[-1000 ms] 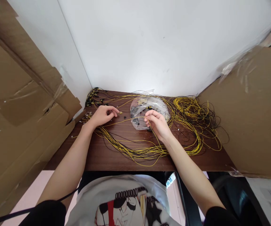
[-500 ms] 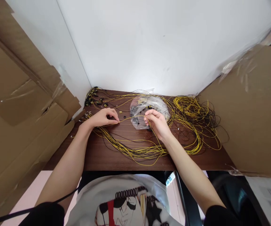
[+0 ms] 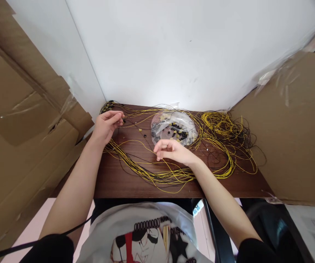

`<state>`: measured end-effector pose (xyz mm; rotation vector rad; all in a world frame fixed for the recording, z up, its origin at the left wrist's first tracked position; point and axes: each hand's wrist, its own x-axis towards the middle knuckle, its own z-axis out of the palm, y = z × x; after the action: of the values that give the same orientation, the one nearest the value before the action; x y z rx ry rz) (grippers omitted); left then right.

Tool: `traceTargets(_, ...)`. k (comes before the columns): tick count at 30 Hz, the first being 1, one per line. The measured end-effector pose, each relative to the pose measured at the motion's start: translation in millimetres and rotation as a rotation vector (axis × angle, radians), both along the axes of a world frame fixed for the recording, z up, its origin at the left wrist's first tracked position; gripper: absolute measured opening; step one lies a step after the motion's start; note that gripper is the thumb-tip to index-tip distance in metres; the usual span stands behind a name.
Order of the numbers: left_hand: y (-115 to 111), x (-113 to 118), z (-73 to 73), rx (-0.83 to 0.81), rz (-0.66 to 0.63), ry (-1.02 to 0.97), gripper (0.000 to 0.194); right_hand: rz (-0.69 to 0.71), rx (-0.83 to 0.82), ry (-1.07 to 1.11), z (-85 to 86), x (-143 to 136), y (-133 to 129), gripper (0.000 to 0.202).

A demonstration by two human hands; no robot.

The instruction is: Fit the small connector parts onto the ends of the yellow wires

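My left hand is raised over the back left of the table, its thumb and fingertips pinched together; whatever lies between them is too small to make out. Close to it is a cluster of small black connectors in the corner. Lower and to the right, my right hand curls its fingers around a thin yellow wire at the fingertips. This wire arcs left toward the bundle of yellow and black wires, which curves across the table front. Behind my right hand sits a clear plastic bag holding small black and yellow pieces.
A tangled heap of yellow and black wires lies at the back right. One yellow piece and one black piece rest on the brown table. Cardboard walls flank both sides, with a white wall behind.
My left hand has let go of the yellow wire and moved back and left toward the connectors. My right hand has dropped nearer with the wire, uncovering the pieces in the bag.
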<state>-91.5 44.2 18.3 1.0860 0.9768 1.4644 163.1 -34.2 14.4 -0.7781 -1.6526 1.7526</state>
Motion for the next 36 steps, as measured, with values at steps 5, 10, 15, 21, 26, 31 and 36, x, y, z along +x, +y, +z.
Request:
traceTargets(5,1.0,1.1,4.0,-0.147,0.056,-0.252,0.013,-0.056,-0.118,0.009,-5.7,-0.8,0.3,0.037)
traceTargets(10,-5.0,16.1,-0.9,-0.105,-0.023,-0.13,0.017,-0.194,-0.106,-0.099,-7.2,-0.6,4.0,0.035)
traceTargets(15,-20.5,39.6,-5.4,-0.043,-0.242,0.134,0.019,-0.281,-0.01,-0.07,-4.4,-2.8,4.9,0.03)
traceTargets(21,-39.7,66.3,-5.7,0.096,-0.483,0.352,0.025,-0.343,-0.023,-0.023,-7.2,-5.3,7.1,0.032)
traceTargets(26,-46.1,72.7,-3.5,0.192,-0.571,0.379,0.019,-0.376,-0.053,0.021,-12.2,-7.8,7.0,0.036)
traceTargets(31,-43.5,71.0,-4.5,0.2,-0.505,0.384,0.016,-0.353,-0.063,-0.036,-6.9,-8.3,4.5,0.037)
traceTargets(36,-40.1,70.7,-9.2,0.13,-0.427,0.131,0.013,-0.377,-0.042,-0.055,-1.7,-0.7,5.1,0.033)
